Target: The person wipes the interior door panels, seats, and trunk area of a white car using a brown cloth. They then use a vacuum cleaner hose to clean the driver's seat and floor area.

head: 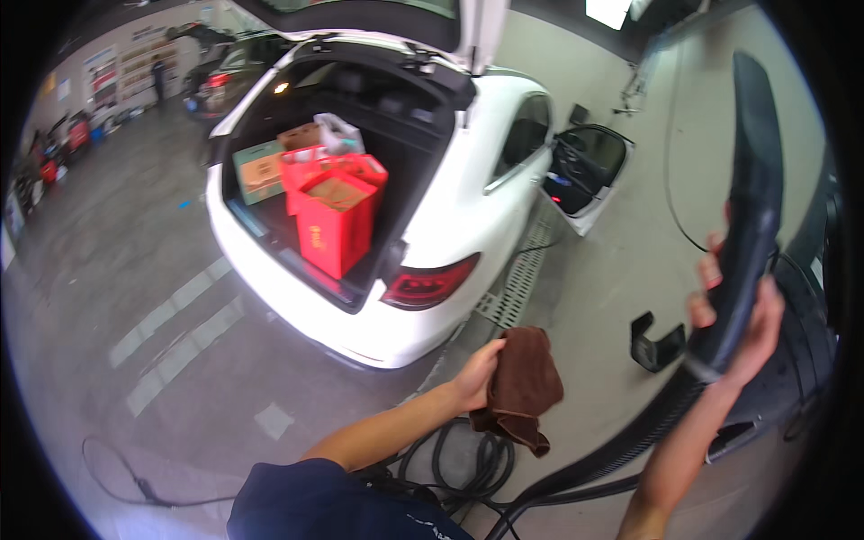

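Note:
My left hand (478, 378) grips a folded brown cloth (526, 378), low behind the rear corner of a white car (445, 223). Raised at the right, my right hand (749, 317) is closed around the black plastic nozzle (749, 202) of a vacuum hose (607, 445). The nozzle points upward and the ribbed hose runs down to the floor. The car's tailgate stands raised. In its boot are red paper bags (337, 223), a cardboard box (260, 172) and a whitish plastic bag (337, 135).
Coiled hoses (472, 466) lie on the floor before me. A black wall bracket (655, 344) and a dark machine (796, 337) are at the right. The car's side door (594, 169) stands open beside a floor grate (523, 277). Far back are a person (158, 77) and a dark car (229, 74).

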{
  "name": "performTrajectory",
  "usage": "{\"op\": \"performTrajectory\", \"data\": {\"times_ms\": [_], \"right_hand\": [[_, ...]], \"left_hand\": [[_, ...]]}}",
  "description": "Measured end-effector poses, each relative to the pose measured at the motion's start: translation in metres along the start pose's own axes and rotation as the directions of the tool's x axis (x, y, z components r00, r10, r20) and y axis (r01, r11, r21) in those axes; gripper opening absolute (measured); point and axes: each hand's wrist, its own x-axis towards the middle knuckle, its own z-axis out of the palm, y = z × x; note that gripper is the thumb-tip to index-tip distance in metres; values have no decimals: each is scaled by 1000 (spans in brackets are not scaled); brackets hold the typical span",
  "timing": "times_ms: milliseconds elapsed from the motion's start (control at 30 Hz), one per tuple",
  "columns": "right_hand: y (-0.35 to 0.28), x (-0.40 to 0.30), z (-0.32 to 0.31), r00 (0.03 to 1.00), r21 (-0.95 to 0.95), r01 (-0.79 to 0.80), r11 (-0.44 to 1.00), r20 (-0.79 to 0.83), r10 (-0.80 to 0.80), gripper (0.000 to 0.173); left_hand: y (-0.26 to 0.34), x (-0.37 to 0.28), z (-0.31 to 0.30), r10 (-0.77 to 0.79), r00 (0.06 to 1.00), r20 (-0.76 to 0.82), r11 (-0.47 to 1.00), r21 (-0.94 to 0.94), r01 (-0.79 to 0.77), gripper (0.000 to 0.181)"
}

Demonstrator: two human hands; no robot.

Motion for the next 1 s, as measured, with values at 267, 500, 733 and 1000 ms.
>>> {"op": "performTrajectory", "data": {"times_ms": [267, 500, 733, 1000], "right_hand": [[342, -110, 173, 964, -220, -165, 961, -244, 109, 36], [518, -101, 365, 833, 336, -548, 766, 299, 465, 95], [667, -11, 551, 611, 200, -788, 583, 372, 698, 39], [835, 16, 762, 783, 389, -597, 702, 89, 616, 48]], "left_hand": [[83, -212, -79, 351, 927, 134, 562, 762, -323, 98], [200, -538, -138, 394, 802, -449, 519, 829, 210, 51], [279, -720, -149, 375, 700, -608, 287, 794, 536, 66], [424, -844, -238, 384, 546, -744, 501, 665, 554, 69]]}}
